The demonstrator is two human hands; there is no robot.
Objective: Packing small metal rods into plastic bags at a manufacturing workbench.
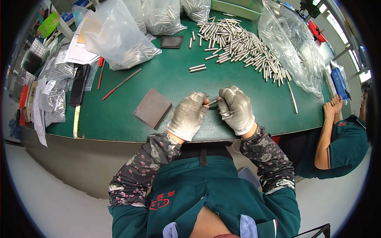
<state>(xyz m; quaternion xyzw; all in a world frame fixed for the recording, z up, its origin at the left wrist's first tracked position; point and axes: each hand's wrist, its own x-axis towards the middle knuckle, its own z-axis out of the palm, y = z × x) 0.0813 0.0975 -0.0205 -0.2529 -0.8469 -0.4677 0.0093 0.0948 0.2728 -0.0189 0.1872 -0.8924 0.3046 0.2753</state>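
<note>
Both my hands wear worn, grey-white gloves and meet above the table's near edge. A thin metal pin [212, 102] spans the gap between them. My left hand [186, 116] is closed on the pin's left end, bare fingertips showing through the glove. Curled fingers of my right hand [237, 111] hold its other end, which they partly hide. Just left of my left hand lies a brown square block [153, 108]. Beyond my hands two metal pins [197, 69] rest side by side, with a large heap of similar pins [238, 41] farther back.
Bags of pins [119, 39] stand at the back left, near a dark small block [172, 41]. Thin red-ended rods [122, 84] and a black phone [79, 85] lie left. A crumpled clear bag [291, 47] and a green basket [237, 8] flank the heap. A co-worker's hands [332, 108] rest at right.
</note>
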